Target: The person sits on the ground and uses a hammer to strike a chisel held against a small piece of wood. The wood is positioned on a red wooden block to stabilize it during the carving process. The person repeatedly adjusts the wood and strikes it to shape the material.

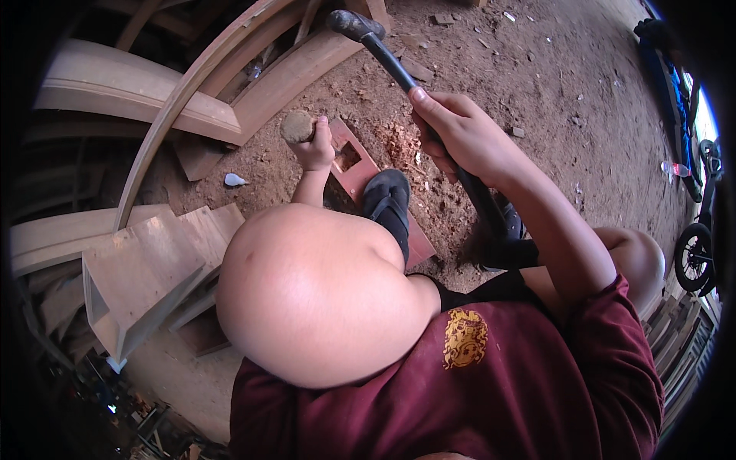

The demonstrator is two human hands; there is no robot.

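Note:
My left hand (pixel 316 150) is closed round a chisel, whose thick round wooden handle (pixel 297 126) points up toward me; the blade is hidden. Beside that hand, a reddish wooden plank (pixel 354 178) lies on the ground with a rectangular hole (pixel 349 156) cut in it. My sandalled foot (pixel 386 195) rests across the plank. A hammer with a dark head (pixel 356 25) and a long black handle is raised in my right hand (pixel 460 138), its head beyond the plank's far end. My bent knee (pixel 330 291) covers part of the view.
Pale wood shavings (pixel 405 146) lie beside the plank on the dirt floor (pixel 552 100). Wooden frames and curved boards (pixel 138 88) are stacked at the left, near a box-like wooden piece (pixel 146 264). A small white object (pixel 234 180) lies nearby. A bicycle wheel (pixel 694 257) stands at far right.

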